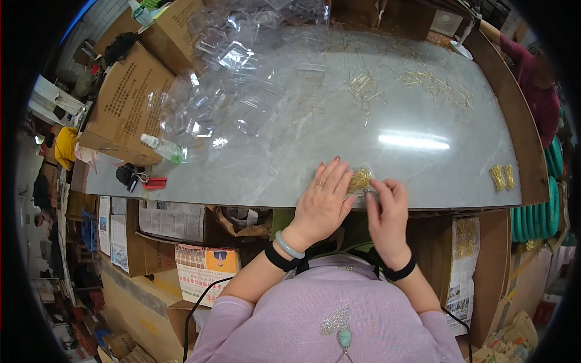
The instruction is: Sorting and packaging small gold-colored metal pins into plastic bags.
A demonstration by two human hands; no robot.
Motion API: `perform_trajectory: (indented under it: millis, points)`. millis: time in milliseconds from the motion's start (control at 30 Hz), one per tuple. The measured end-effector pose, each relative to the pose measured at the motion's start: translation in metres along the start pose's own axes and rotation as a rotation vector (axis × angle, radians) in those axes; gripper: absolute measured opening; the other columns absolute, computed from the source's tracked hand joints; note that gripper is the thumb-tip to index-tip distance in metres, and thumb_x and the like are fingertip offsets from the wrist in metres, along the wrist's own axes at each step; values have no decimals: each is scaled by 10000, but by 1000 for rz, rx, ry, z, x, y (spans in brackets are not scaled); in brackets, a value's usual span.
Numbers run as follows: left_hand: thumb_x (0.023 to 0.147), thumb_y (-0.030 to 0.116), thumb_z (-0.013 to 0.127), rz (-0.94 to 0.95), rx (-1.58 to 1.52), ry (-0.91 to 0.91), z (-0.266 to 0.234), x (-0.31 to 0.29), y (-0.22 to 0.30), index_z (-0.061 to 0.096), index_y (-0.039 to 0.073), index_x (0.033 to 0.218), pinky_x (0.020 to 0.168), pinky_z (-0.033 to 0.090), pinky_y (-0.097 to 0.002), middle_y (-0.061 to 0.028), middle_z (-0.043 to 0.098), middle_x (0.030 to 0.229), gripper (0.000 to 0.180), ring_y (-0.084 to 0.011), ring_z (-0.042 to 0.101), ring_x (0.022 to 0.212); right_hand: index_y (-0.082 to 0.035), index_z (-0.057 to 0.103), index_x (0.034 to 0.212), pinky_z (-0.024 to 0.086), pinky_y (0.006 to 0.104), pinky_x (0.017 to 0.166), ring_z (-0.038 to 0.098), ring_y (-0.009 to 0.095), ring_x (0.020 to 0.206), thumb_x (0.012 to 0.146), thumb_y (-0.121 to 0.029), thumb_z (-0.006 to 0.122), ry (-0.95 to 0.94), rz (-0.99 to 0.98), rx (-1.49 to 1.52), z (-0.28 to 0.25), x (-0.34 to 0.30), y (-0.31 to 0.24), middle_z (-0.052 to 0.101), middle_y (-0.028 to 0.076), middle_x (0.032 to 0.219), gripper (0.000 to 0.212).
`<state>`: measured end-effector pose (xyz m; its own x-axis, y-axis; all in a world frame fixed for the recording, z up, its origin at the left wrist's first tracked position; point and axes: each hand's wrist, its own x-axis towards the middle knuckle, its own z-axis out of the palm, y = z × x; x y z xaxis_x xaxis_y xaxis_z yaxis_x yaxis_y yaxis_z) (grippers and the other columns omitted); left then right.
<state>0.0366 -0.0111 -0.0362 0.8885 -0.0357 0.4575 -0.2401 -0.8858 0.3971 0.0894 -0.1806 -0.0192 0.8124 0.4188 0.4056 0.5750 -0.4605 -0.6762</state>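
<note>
My left hand (pixel 322 196) lies flat, fingers spread, on the near edge of the grey marble table (pixel 290 154), pressing beside a small clear packet of gold pins (pixel 359 180). My right hand (pixel 387 209) pinches the right side of that same packet with curled fingers. Loose gold pins (pixel 423 81) are scattered across the far part of the table. Two small filled packets of gold pins (pixel 503 176) lie at the right edge.
A heap of empty clear plastic cases (pixel 224 78) covers the far left of the table, next to cardboard boxes (pixel 130 97). A small spray bottle (pixel 162 147), keys (pixel 130 175) and a red clip (pixel 155 183) lie at left. Another person's sleeve (pixel 535 91) shows at far right.
</note>
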Motion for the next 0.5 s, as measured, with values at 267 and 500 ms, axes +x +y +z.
perform_trajectory:
  millis: [267, 500]
  points:
    - [945, 214, 630, -17, 27, 6, 0, 1, 1, 496, -34, 1363, 1180, 328, -531, -210, 477, 1430, 503, -395, 422, 1390, -66, 596, 1351, 383, 461, 1051, 500, 364, 1278, 878, -15, 654, -2, -265, -356, -3, -11, -4, 655, 114, 1227, 479]
    - [940, 211, 636, -17, 23, 11, 1, 0, 2, 501, -28, 1364, 1182, 327, -528, -210, 476, 1432, 505, -395, 426, 1386, -35, 557, 1391, 340, 503, 1092, 482, 371, 1319, 880, -79, 694, 53, -113, -86, 3, 3, 5, 647, 125, 1289, 530]
